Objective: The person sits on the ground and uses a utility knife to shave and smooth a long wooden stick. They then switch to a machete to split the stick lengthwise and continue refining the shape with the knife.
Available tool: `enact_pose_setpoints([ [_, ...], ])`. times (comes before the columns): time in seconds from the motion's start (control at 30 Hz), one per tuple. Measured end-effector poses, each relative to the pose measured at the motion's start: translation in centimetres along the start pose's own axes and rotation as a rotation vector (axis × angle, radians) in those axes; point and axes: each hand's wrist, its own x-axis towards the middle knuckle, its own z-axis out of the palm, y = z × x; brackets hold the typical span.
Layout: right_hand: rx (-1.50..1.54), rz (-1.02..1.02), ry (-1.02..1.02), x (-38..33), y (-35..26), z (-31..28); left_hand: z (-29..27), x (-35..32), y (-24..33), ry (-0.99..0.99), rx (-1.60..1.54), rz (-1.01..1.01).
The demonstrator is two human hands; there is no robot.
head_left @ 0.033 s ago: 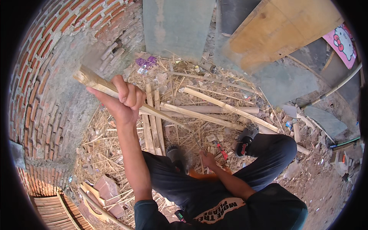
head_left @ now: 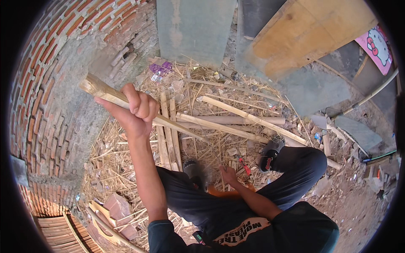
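A: Where is the long, pale wooden strip (head_left: 107, 92)?
B: Slanting through the left hand (head_left: 137, 110), its grip closed around it, one end toward the red-brick wall (head_left: 47, 99).
A: The right hand (head_left: 228, 174)?
B: Near the slender red tool (head_left: 244, 166); its grip is too indistinct to judge.

The dark shirt (head_left: 295, 223) carries 2 slanting lines of bold, dark capital letters on a peach-coloured patch (head_left: 253, 223) across its front, the clearest lettering in view, partly lost at the patch's edge. Just beside the right-hand corner of the brown board (head_left: 316, 29), a pink panel (head_left: 383, 63) bears a printed white cartoon cat with a red bow. Near the grey-green sheet's (head_left: 196, 29) lower left corner, a purple wrapper (head_left: 162, 67) shows marks too small to read.
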Motion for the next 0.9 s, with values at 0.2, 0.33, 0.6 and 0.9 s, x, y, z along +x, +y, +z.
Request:
enact_pose_setpoints([
  [0.2,0.163,-0.246,0.036,0.6,-4.1,1.6,-0.8,0.1,0.1,0.012,-0.042,0.002],
  [0.33,-0.078,-0.159,0.018,0.3,4.1,1.6,-0.7,0.5,0.2,-0.102,-0.047,0.025],
  [0.6,0.54,0.537,-0.444,1.9,6.7,-1.6,-0.8,0.3,0.0,-0.009,-0.07,-0.013],
  [0.9,-0.197,0.248,-0.17,1.9,9.8,-0.6,0.1,0.3,0.0,-0.068,-0.026,0.017],
])
